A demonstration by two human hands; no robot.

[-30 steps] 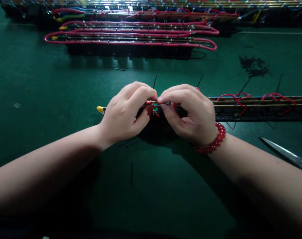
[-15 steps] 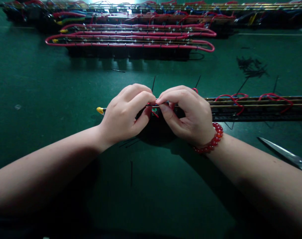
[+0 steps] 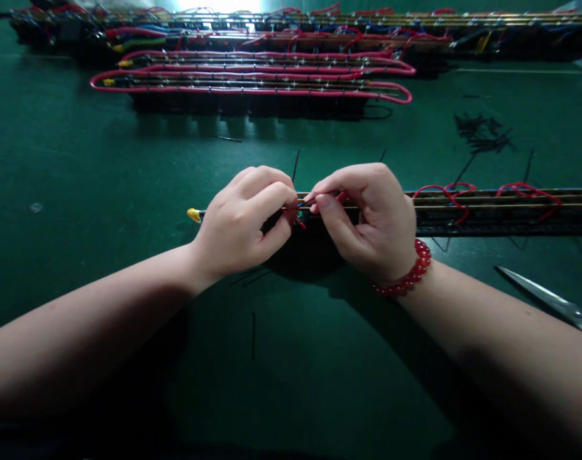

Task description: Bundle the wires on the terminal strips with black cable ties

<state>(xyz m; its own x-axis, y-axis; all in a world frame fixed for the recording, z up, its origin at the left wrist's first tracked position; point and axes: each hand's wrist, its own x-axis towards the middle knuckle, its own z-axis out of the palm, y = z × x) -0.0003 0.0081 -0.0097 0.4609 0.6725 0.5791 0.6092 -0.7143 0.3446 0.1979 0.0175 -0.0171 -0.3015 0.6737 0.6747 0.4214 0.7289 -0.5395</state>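
A long dark strip with brass rails [image 3: 487, 207] lies across the table, red wires [image 3: 446, 191] looping over it. At its left part, my left hand [image 3: 250, 214] pinches near a red wire, its fingertips hiding most of the grip. Thumb and forefinger of my right hand [image 3: 367, 220] are closed on a thin dark strand, which looks like a cable tie [image 3: 308, 203], stretched between the two hands. Another black cable tie [image 3: 296, 165] sticks up behind my fingers. A yellow tip [image 3: 193, 215] shows at the strip's left end.
Scissors [image 3: 544, 294] lie to the right of my forearm. Loose black cable ties [image 3: 482, 134] are heaped at the back right, and one [image 3: 253, 335] lies in front. Assemblies with thick red cable [image 3: 252, 92] stand along the far side of the green table [image 3: 80, 166].
My right hand has moved slightly right, away from the left fingertips, and a thin dark strand now shows between them. My left hand has hardly moved.
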